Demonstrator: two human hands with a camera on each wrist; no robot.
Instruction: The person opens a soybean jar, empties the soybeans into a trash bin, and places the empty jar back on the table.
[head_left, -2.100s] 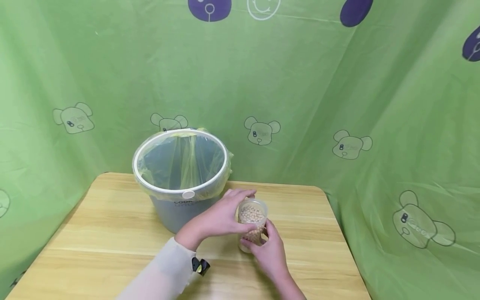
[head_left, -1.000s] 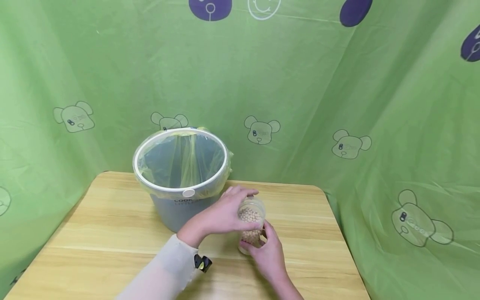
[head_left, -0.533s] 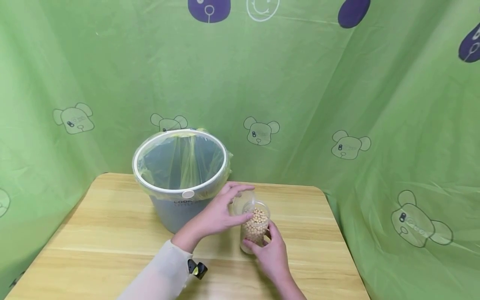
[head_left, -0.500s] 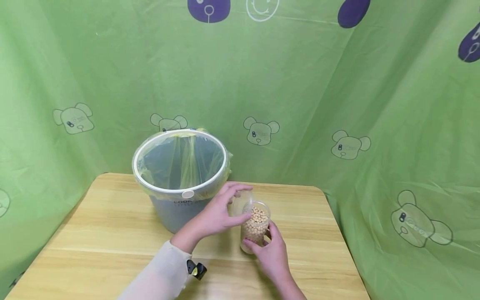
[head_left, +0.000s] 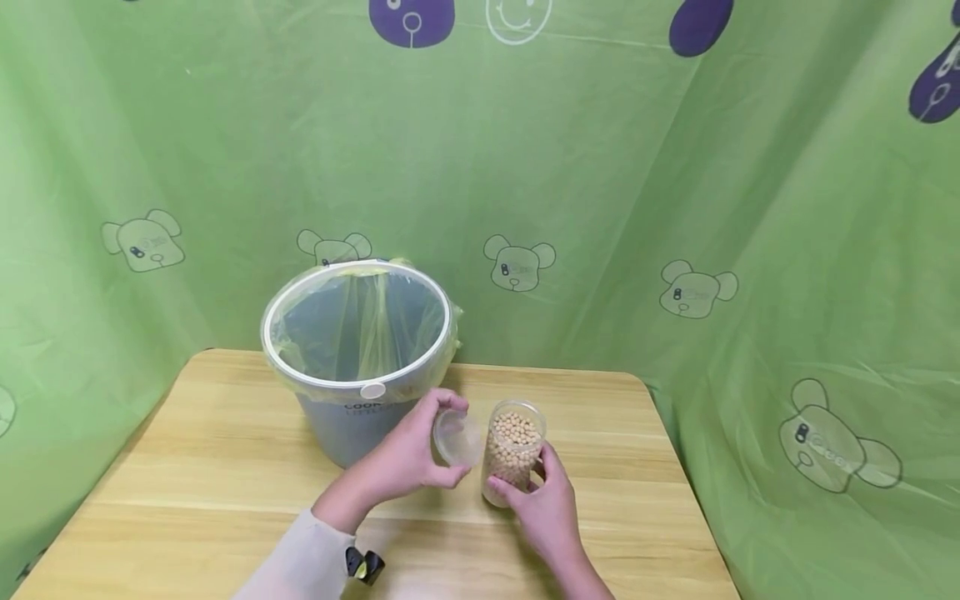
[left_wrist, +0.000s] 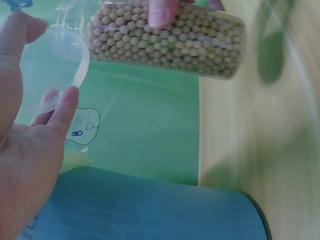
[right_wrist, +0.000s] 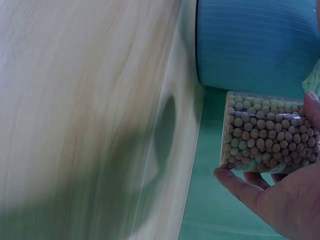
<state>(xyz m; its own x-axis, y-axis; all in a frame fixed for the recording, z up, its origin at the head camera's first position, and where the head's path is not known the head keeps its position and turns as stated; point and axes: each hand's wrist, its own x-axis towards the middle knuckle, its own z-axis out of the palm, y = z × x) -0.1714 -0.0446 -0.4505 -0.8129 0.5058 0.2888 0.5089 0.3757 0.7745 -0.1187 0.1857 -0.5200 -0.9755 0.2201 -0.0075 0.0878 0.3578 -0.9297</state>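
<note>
Plainly, the clear jar (head_left: 497,471) is the weightier piece here: it is packed with small round beans (head_left: 515,428) almost to its mouth, so it should feel solid and fairly heavy for its size. Its wall looks smooth, glossy and stiff, probably thin plastic, and could slip in a dry or loose grip. Best hold it low around the body, where the load sits, and away from the uncovered rim, since any strong tilt would likely send beans rolling out. The right hand (head_left: 547,508) does just that, thumb on one side and fingers round the other, with one fingertip by the base edge in the right wrist view; the jar is roughly upright, held above the wooden table (head_left: 630,467), to the right of the lined bin (head_left: 348,429). The lid (head_left: 458,437), off and apart from the jar, looks light, translucent and a little flexible, best taken by its edge. The left hand (head_left: 401,454) pinches it that way, thumb and fingers curved in a wide C on opposite sides of the rim, the lid tilted between bin and jar. The left forearm, in a pale sleeve (head_left: 296,558), slants in from the lower left; the right comes up from below, fingers pointing inward.
</note>
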